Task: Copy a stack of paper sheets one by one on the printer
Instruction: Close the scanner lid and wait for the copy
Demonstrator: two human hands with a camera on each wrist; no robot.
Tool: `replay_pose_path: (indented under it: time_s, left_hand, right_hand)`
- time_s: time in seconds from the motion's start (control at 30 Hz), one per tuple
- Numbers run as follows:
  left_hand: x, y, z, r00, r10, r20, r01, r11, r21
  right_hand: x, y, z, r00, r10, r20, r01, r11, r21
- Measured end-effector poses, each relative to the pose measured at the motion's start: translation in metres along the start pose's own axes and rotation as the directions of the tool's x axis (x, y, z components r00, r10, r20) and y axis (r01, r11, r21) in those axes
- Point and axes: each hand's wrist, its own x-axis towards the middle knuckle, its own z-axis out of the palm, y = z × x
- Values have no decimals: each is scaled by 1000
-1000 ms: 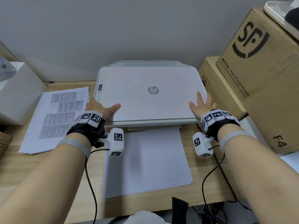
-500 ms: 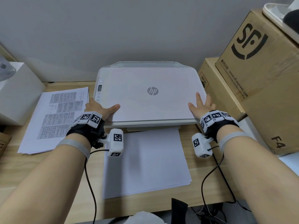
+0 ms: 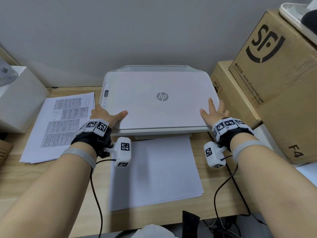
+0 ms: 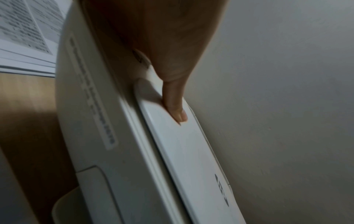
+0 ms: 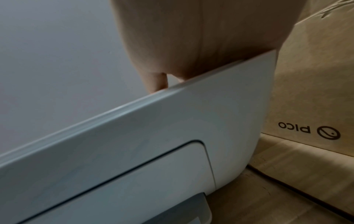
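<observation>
A white HP printer (image 3: 154,107) stands at the back of the wooden desk with its lid down. My left hand (image 3: 104,114) rests on the lid's front left corner, beside the control panel. Its thumb (image 4: 175,106) lies straight along the lid, and the other fingers are mostly hidden. My right hand (image 3: 212,112) lies flat on the front right corner with its fingers straight. A stack of printed sheets (image 3: 60,124) lies left of the printer. A stack of blank white sheets (image 3: 154,172) lies in front of it, between my forearms.
Two cardboard boxes (image 3: 274,83) are stacked tight against the printer's right side. A white box (image 3: 18,97) stands at the far left. Wrist-camera cables (image 3: 96,194) trail over the desk's front edge. A grey wall is close behind the printer.
</observation>
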Motion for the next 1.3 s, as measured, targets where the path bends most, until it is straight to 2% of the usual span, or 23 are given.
replay_pose_path:
  time_s: [0.33,0.53,0.77,0.9,1.0,1.13,1.23,1.3]
  left_hand:
    - [-2,0,1,1000,13,-16,-14,1000,-11]
    - [-3,0,1,1000,20,-22,-20,1000,-4]
    - [0,-7,5,996,66,-60,-66,998,11]
    - [-2,-10,5,994,109,-31,-107,994,37]
    - [-5,-10,5,987,156,-29,-154,987,45]
    - [-9,-6,1,979,206,9,-205,968,147]
    - [-6,-5,-1,978,203,47,-208,966,151]
    - [-2,-4,-5,982,177,66,-185,975,124]
  right_hand:
    - [5,2,2,1000,-4,-14,4,1000,2]
    - [10,2,9,995,8,-101,-7,1000,20]
    - [11,5,7,996,4,-95,-4,1000,-1]
    - [15,5,3,996,55,-68,-48,994,97]
    - [17,8,1,996,55,-65,-42,981,189]
    - [22,12,2,993,48,-104,-15,955,297]
    - [25,12,0,990,84,-112,-35,923,383]
    - [27,11,-2,987,119,-108,-51,870,491]
